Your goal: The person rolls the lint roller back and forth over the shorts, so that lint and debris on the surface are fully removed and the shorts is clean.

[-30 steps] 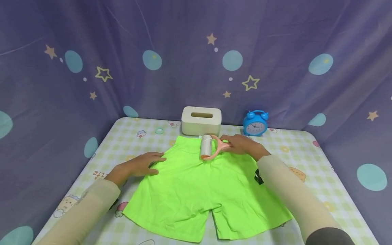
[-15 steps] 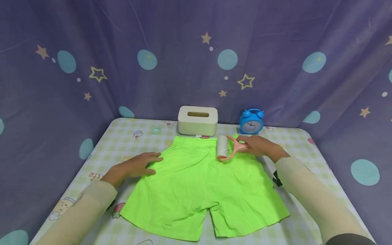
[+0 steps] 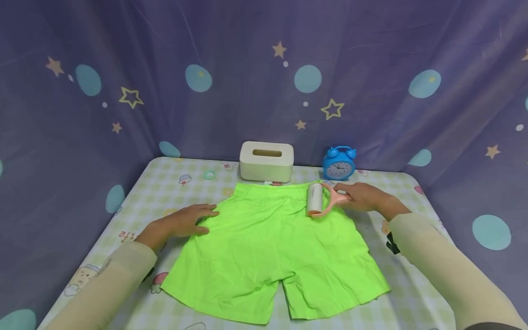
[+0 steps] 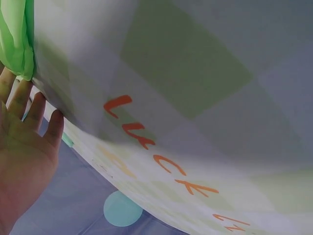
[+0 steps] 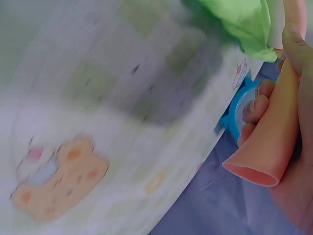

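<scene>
Bright green shorts (image 3: 247, 247) lie spread flat, waistband toward the back. My right hand (image 3: 363, 197) grips the pink handle of a lint roller (image 3: 315, 200), whose white roll rests on the shorts near the right end of the waistband. In the right wrist view the fingers wrap around the hollow handle (image 5: 269, 137). My left hand (image 3: 183, 222) rests at the left edge of the shorts, fingers extended with their tips on the cloth. The left wrist view shows that hand (image 4: 29, 142) with its fingers straight beside the green fabric (image 4: 17, 39).
A cream tissue box (image 3: 266, 162) stands behind the waistband, and a blue alarm clock (image 3: 339, 163) to its right. A small green ring (image 3: 210, 175) lies at the back left. The table wears a checked cloth (image 3: 165, 183); a purple curtain (image 3: 247, 114) hangs behind.
My right hand has drawn the lint roller rightward along the waistband, from the middle to near its right end. The left hand stays on the left edge. The head view has shifted slightly.
</scene>
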`<act>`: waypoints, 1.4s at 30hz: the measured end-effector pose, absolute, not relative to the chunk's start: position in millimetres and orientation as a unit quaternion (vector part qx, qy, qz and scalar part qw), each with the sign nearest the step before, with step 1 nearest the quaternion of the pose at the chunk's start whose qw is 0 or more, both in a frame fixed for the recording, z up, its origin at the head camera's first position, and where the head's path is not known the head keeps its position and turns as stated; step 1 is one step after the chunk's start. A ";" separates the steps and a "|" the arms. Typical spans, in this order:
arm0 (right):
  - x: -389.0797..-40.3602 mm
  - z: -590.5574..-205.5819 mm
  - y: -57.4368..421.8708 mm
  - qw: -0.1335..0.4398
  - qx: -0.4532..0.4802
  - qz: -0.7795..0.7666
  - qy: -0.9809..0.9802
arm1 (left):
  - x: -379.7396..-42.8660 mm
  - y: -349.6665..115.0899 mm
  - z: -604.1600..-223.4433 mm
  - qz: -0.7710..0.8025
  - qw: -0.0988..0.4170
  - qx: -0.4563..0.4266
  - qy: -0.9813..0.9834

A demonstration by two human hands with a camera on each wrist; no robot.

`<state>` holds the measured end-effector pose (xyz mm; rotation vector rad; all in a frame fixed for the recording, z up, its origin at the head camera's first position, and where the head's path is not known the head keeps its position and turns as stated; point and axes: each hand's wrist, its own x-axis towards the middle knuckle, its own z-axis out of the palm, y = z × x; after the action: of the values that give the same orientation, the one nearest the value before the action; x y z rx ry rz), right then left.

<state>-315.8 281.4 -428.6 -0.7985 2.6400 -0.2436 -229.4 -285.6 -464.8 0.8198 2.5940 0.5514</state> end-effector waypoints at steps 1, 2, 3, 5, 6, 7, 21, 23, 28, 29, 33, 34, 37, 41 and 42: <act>-315.1 -428.2 284.2 0.184 -0.284 -0.085 0.937 | -229.3 -286.0 -464.2 0.195 0.180 0.290 0.919; -314.0 -427.4 287.4 0.183 -0.285 -0.085 0.937 | -229.2 -286.3 -463.5 0.197 0.182 0.287 0.920; -312.9 -426.8 291.4 0.181 -0.286 -0.083 0.937 | -229.3 -286.7 -463.3 0.197 0.182 0.286 0.920; -309.5 -424.9 299.6 0.175 -0.287 -0.072 0.939 | -229.3 -287.0 -462.9 0.201 0.187 0.283 0.919; -307.7 -423.7 304.1 0.172 -0.288 -0.065 0.940 | -229.4 -287.0 -462.9 0.201 0.188 0.283 0.919; -306.0 -422.2 308.5 0.169 -0.290 -0.057 0.940 | -229.4 -287.0 -463.0 0.201 0.190 0.282 0.919; -301.2 -404.4 313.7 0.152 -0.303 0.005 0.941 | -229.8 -287.9 -463.0 0.194 0.185 0.283 0.921; -301.8 -404.5 309.9 0.154 -0.311 -0.002 0.938 | -230.1 -287.9 -462.6 0.192 0.184 0.282 0.922; -305.2 -405.6 301.6 0.155 -0.324 -0.011 0.933 | -231.7 -287.0 -463.0 0.192 0.180 0.285 0.922; -305.7 -406.1 300.7 0.153 -0.324 -0.007 0.934 | -232.0 -286.8 -463.4 0.192 0.180 0.285 0.922; -307.1 -407.4 297.9 0.148 -0.323 0.000 0.935 | -232.6 -286.0 -464.0 0.188 0.181 0.289 0.921; -307.5 -407.9 296.6 0.148 -0.323 0.002 0.935 | -232.5 -286.2 -463.8 0.187 0.182 0.288 0.921; -308.3 -408.7 289.6 0.146 -0.327 0.003 0.934 | -232.5 -286.3 -462.6 0.184 0.180 0.289 0.922; -309.7 -408.3 275.5 0.153 -0.334 0.004 0.930 | -231.9 -284.4 -460.4 0.190 0.181 0.287 0.921; -310.0 -407.9 271.4 0.156 -0.334 0.005 0.930 | -231.6 -283.6 -459.8 0.191 0.181 0.287 0.921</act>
<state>-310.0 271.4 -407.9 -0.9551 2.6626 0.0147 -231.6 -283.6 -459.8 0.8107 2.6005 0.5400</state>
